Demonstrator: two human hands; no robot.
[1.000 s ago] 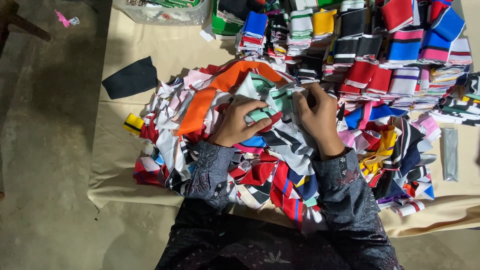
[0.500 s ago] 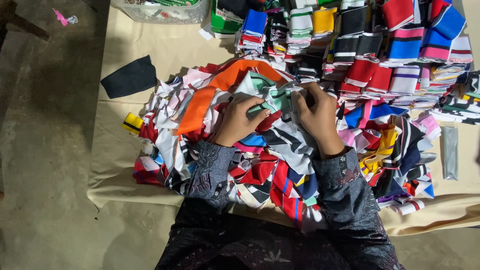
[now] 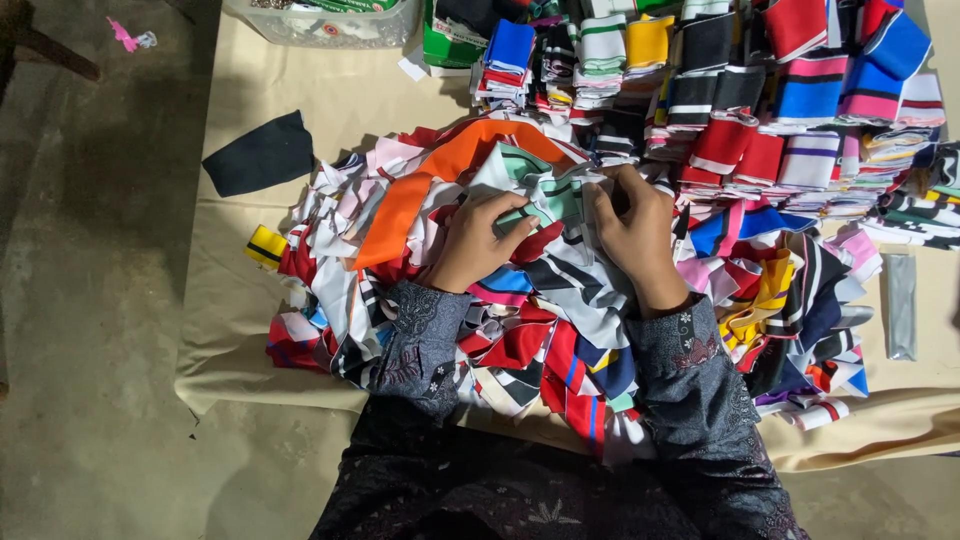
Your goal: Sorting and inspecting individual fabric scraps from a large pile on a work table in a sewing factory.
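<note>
Dark patterned sleeves (image 3: 420,340) at near edge of cloth-covered table (image 3: 250,330); loose heap of striped fabric scraps (image 3: 560,330) between near edge and table middle; left hand (image 3: 478,243) and right hand (image 3: 632,232) on top of heap, both pinching white-and-green striped piece (image 3: 552,196), fingers closed on it, piece stretched between hands; orange strip (image 3: 440,180) just left of left hand; black piece (image 3: 260,155) alone near left edge; folded stacks (image 3: 780,90) along far edge; clear plastic bin (image 3: 320,25) at far left corner.
</note>
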